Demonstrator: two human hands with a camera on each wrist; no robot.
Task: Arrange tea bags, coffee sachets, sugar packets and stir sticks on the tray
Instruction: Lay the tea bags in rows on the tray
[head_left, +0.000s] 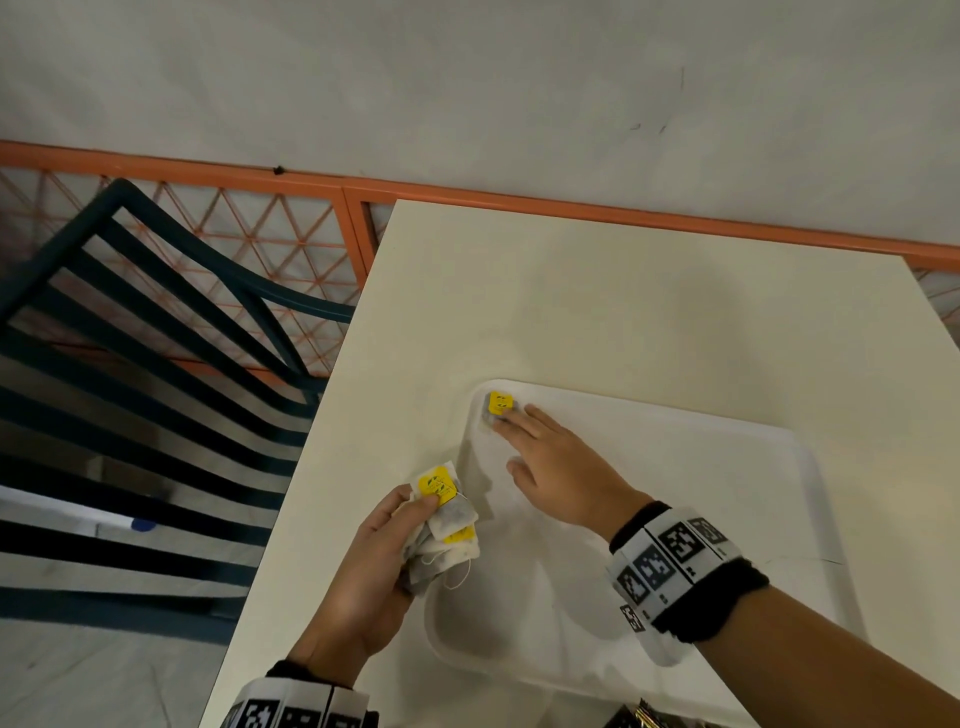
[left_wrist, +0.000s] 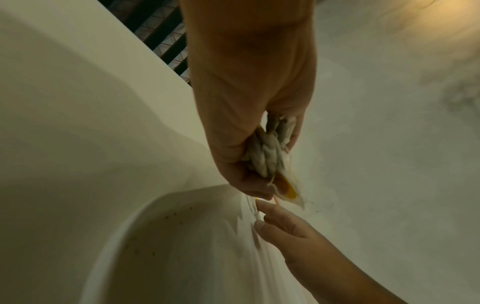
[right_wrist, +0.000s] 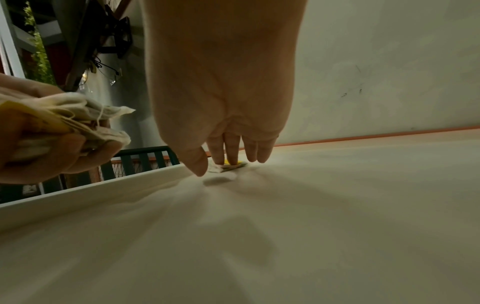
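A white tray (head_left: 727, 467) lies on the cream table (head_left: 597, 291). One tea bag with a yellow tag (head_left: 497, 405) sits in the tray's far left corner. My right hand (head_left: 550, 467) lies flat over the tray, its straight fingertips (right_wrist: 231, 158) pressing that tea bag (right_wrist: 228, 166) down. My left hand (head_left: 384, 551) hovers at the tray's left rim and grips a bunch of tea bags (head_left: 447, 525) with yellow tags and loose strings. In the left wrist view that bunch of tea bags (left_wrist: 270, 150) shows squeezed between thumb and fingers of the left hand (left_wrist: 249, 123).
A dark green slatted chair (head_left: 156, 338) stands left of the table, before an orange lattice fence (head_left: 270, 234). A pale wall (head_left: 519, 78) runs behind. Some dark packets (head_left: 644, 719) peek in at the bottom edge, near the tray.
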